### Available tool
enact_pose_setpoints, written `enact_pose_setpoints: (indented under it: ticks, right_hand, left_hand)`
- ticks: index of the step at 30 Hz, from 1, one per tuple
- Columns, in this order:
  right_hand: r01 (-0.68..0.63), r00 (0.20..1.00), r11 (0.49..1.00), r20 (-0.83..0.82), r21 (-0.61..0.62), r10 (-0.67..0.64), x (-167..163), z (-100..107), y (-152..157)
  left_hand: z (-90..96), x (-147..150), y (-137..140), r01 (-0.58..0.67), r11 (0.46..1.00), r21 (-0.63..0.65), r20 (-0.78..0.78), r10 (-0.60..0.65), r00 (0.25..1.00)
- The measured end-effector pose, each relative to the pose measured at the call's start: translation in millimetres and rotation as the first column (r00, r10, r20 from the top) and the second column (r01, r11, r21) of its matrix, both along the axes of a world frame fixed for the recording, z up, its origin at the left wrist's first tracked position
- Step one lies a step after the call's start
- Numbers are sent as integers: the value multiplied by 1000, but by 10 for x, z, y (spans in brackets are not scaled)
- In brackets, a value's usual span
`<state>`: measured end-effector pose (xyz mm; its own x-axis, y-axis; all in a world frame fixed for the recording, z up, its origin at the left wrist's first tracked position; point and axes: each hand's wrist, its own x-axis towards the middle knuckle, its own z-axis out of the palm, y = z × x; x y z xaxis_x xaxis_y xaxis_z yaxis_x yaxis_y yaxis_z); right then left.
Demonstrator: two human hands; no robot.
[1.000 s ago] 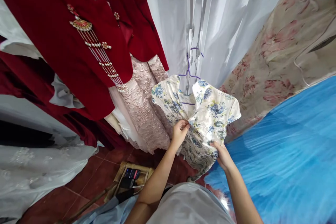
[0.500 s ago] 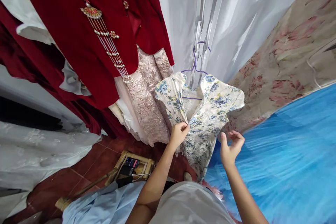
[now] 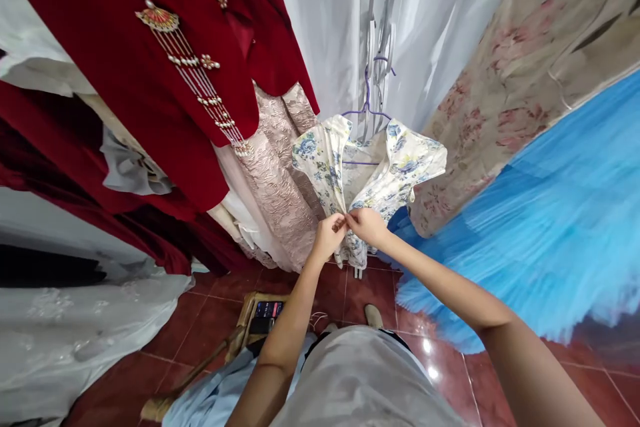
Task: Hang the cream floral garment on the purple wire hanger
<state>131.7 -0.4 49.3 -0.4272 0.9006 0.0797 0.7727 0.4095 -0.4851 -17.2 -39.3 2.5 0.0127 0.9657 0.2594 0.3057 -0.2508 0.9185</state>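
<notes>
A cream short-sleeved dress (image 3: 320, 160) with blue and yellow flowers hangs from a purple hanger (image 3: 367, 103). Its neckline is parted in a V, with the hanger's bar showing across the gap. At the bottom of that V, my left hand (image 3: 330, 235) pinches the left edge of the opening. My right hand (image 3: 367, 225) is closed on the fabric right beside it, and the fingertips of both hands meet there. Whatever fastening lies between the fingertips is hidden.
To the left hang a dark red jacket (image 3: 200, 87) with a beaded tassel and a pink brocade skirt (image 3: 275, 187). Blue tulle (image 3: 540, 213) and a floral cloth (image 3: 480, 107) are on the right. A low wooden stool (image 3: 245, 323) with a phone (image 3: 269, 309) stands on red tiles.
My right hand has come in from the open air on the right and closed on the dress beside my left hand. The view has shifted, showing more floor.
</notes>
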Motion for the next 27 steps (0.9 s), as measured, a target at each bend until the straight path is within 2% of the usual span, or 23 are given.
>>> enact_pose_setpoints:
  ticks: [5,12,14,17,20,23,25,27]
  right_hand:
    - [132,991,991,3,25,-132,-108,-47,-82]
    - [225,972,973,-90,58,-219,-27,-95,-187]
    - [238,964,969,-143,70,-226,6,-97,-237]
    - [234,922,970,-330,62,-201,28,-125,-300]
    - [160,860,987,-492,8,-136,35,-162,-333]
    - [99,763,988,-628,-117,-151,49,-135,-312]
    - [38,623,961,-745,-274,-238,72,-34,-240]
    - [-35,463,922,-824,-386,-327,109,149,-104]
  left_hand:
    - [-146,-91,126,-5,996,86,-27,8,1000]
    - [-133,-7,258,201,966,160,-72,-192,979]
    - [-139,24,247,204,965,167,-19,-204,979]
    - [-185,71,191,134,980,149,132,-154,979]
    - [-231,110,106,-19,991,134,188,-7,982]
    - [-267,175,21,-129,975,179,126,108,986]
    - [-308,259,-27,-161,966,200,100,144,985]
    - [-367,381,-70,-161,968,190,95,145,985]
